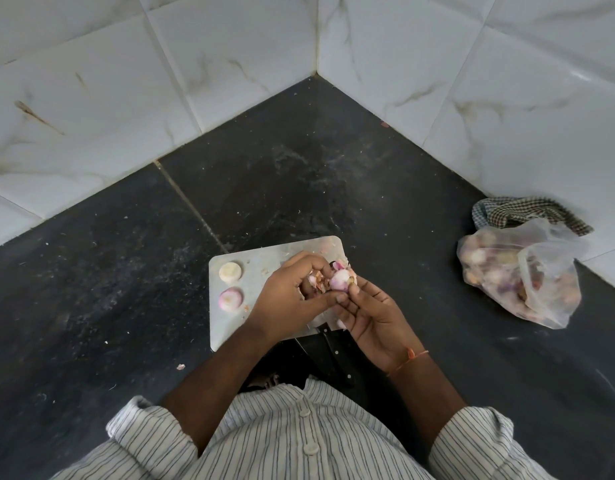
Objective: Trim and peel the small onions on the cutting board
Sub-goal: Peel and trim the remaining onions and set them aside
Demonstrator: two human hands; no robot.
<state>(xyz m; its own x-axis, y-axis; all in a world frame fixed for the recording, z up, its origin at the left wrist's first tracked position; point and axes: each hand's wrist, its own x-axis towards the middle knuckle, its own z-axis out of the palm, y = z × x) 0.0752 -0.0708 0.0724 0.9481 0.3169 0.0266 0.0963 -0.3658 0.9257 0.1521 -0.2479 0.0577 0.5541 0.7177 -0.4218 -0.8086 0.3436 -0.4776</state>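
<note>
Two hands are gripping one small pink-white onion [340, 280] over the grey cutting board [264, 268].
Left hand [292, 289] is curling round loose skins; right hand [372, 317] is pinching the onion; two peeled onions [230, 271] are lying alongside.

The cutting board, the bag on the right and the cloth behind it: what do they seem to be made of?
The cutting board looks like brushed metal, perhaps steel: grey, dull sheen, thin with rounded corners. The bag is thin clear plastic; small onions show through its crinkled film. The cloth seems woven cotton, with a dark check and soft folds.

matt metal cutting board [230, 327], glossy tiles [230, 64]
</note>
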